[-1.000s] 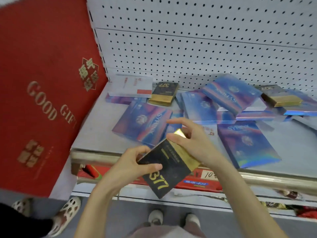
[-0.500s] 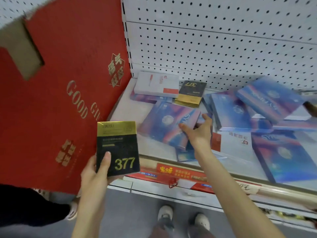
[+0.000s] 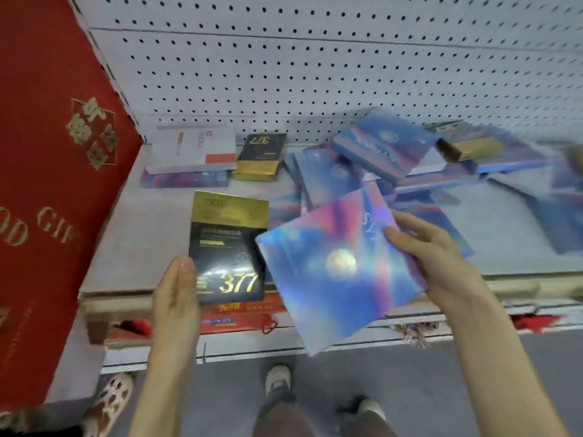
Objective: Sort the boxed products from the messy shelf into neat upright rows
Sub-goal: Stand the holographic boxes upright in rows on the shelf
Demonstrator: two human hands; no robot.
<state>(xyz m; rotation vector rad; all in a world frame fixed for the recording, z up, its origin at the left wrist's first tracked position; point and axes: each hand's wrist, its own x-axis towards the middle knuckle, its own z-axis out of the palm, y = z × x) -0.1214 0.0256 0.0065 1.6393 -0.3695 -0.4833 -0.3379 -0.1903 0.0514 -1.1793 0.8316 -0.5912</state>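
The big red gift box (image 3: 47, 184) stands left of the shelf (image 3: 148, 234), where the other boxes (image 3: 383, 146) lie flat in a heap as before. The shiny blue box (image 3: 334, 266), half a second ago on the shelf, I now see lifted over the front edge, gripped by the right hand (image 3: 438, 257). The left hand (image 3: 176, 298) still holds the black 377 box (image 3: 227, 247) upright, just beside it.

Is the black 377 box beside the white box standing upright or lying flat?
Lying flat. The black 377 box rests on the shelf with its printed front facing up, beside the white box.
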